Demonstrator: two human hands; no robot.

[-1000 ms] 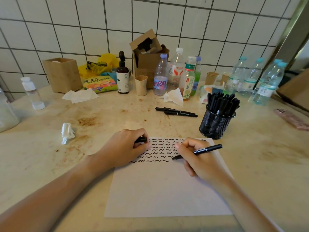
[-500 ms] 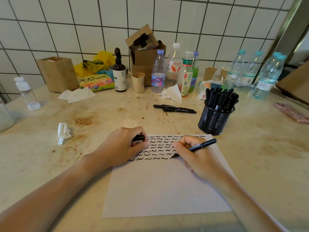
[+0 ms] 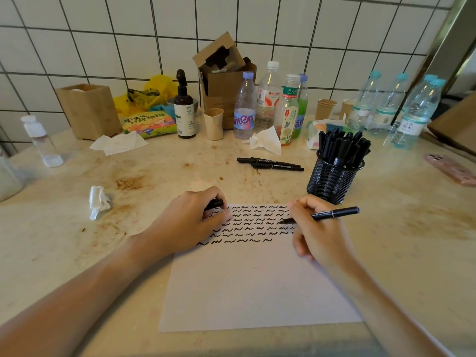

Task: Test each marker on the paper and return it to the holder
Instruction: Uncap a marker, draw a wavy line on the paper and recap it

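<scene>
The paper (image 3: 252, 287) lies nearest me on the stained surface (image 3: 77, 253), its far part covered in rows of black squiggles. My left hand (image 3: 185, 222) rests on the paper's far left corner, fingers curled around a black cap (image 3: 215, 203). My right hand (image 3: 319, 233) pinches a black marker (image 3: 327, 215), its tip down among the squiggles at the right side. Just beyond that hand stands the black mesh holder (image 3: 332, 181), packed with black markers. Left of it, two loose markers (image 3: 270, 164) lie side by side on the surface. A crumpled tissue (image 3: 98, 202) sits off to my left. Bottles (image 3: 268, 104) and cardboard boxes (image 3: 224, 83) line the tiled wall.
</scene>
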